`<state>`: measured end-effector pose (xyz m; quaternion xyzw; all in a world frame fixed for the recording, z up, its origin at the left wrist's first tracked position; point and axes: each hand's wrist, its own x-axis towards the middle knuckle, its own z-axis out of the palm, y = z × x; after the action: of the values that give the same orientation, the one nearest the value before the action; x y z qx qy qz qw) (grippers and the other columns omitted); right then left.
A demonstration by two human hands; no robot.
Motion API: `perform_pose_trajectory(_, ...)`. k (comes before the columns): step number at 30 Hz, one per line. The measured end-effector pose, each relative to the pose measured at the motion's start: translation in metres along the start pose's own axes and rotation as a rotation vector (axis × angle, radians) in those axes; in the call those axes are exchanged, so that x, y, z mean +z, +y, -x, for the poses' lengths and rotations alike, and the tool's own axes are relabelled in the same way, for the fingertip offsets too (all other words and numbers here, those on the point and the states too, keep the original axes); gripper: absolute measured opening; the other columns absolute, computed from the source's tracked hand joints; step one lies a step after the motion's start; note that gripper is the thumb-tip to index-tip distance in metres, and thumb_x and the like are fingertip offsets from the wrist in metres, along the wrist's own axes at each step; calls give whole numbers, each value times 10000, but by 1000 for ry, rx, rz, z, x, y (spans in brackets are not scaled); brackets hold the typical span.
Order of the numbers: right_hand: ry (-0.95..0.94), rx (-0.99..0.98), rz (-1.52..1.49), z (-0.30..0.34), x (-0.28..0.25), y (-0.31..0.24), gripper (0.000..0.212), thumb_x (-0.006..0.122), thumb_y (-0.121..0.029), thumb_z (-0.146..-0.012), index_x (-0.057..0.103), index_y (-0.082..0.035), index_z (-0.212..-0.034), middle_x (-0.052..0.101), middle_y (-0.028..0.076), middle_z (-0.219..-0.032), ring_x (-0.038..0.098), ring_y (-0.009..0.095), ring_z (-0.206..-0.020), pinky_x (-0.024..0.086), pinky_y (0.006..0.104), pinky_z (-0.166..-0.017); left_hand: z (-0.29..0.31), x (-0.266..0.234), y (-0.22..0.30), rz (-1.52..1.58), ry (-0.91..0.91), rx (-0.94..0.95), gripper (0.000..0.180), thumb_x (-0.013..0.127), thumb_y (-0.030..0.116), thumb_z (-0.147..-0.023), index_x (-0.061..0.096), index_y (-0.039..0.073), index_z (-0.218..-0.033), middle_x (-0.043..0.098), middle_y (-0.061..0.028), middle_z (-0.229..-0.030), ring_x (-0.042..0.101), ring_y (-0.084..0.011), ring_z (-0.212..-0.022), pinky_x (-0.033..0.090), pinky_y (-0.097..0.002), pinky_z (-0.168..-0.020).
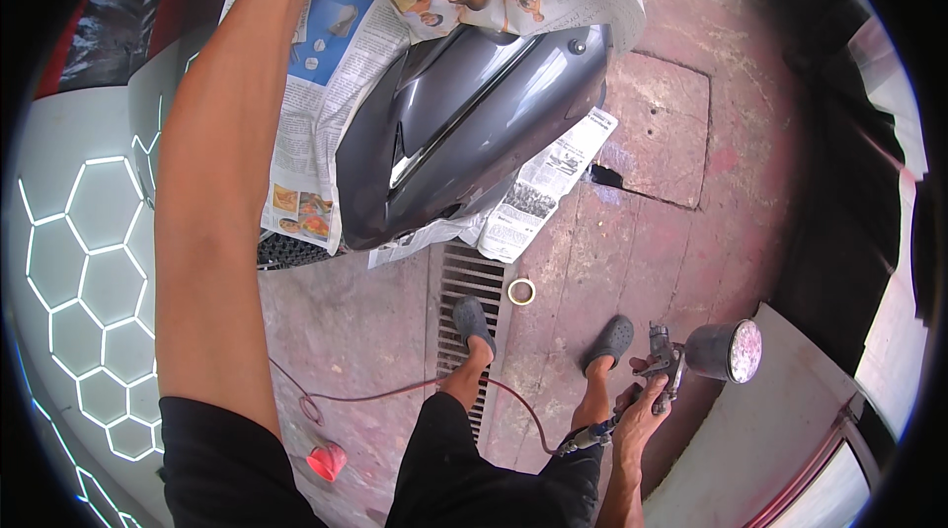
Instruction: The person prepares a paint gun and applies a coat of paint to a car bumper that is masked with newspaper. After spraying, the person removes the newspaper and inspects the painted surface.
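Spray gun [671, 372] held — left fingers out of view.

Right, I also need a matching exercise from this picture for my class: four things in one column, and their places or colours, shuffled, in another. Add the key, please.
Things
1. Spray gun
2. Tape roll
3. Small cup
4. Smooth panel

Places or colours
A. Bright red
B. Glossy dark grey
C. In the right hand
D. On the floor, beside the slotted grate

Right pairs: 1-C, 2-D, 3-A, 4-B
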<state>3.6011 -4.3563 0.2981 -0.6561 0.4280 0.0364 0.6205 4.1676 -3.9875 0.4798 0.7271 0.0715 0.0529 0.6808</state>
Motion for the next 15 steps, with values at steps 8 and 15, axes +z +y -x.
perform_pose_trajectory(8,-2,22,-8,-3,1,7,552,536,-547,-1132,698,-27,-1220,497,-46,-643,433,44,-523,312,258,-486,-39,-44,25,-689,143,-123,139,720,153,-984,730,84,-1105,645,-47,-855,534,-162,-622,432,-350,-519)
perform_pose_trajectory(15,-18,15,-29,-1,5,0,559,550,-556,-1123,694,-21,-1200,495,-43,-620,443,51,-509,310,260,-478,-42,-57,54,-405,100,-249,195,708,196,-1041,606,161,-878,499,10,-705,392,-95,-524,246,-252,-433)
